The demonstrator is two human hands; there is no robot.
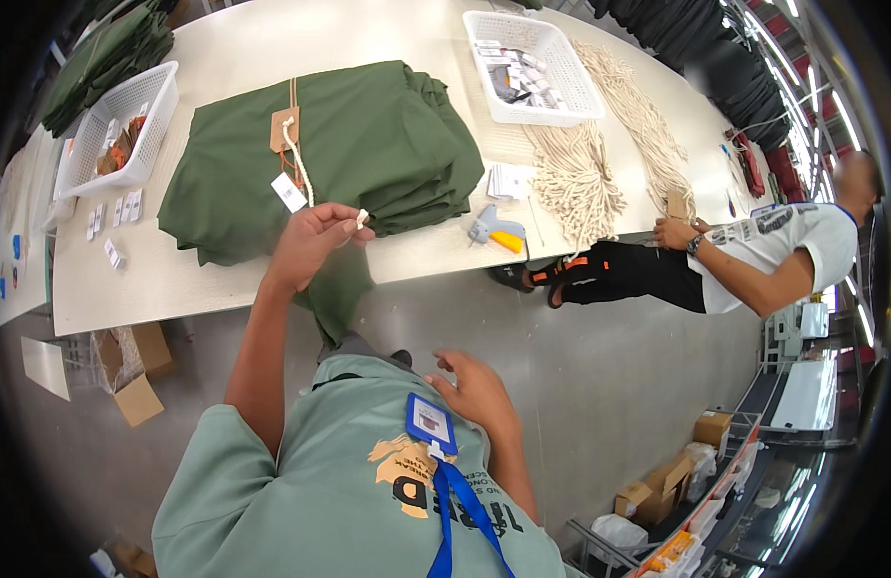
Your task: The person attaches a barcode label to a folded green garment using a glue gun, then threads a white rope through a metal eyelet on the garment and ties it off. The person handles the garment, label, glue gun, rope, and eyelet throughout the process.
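Observation:
A stack of folded dark green fabric lies on the table before me. On it rest a tan tag, a small white tag on an orange string, and a cream cord. My left hand pinches the knotted end of this cord at the stack's front edge. A flap of green cloth hangs off the table below that hand. My right hand is held low in front of my body, fingers apart, with nothing in it. A grey and yellow tagging gun lies right of the stack.
White tags sit near bundled cream cords. White plastic baskets holding tags stand at the back and left. Beyond the cords, a co-worker stands at the table's right. Cardboard boxes are on the floor at left.

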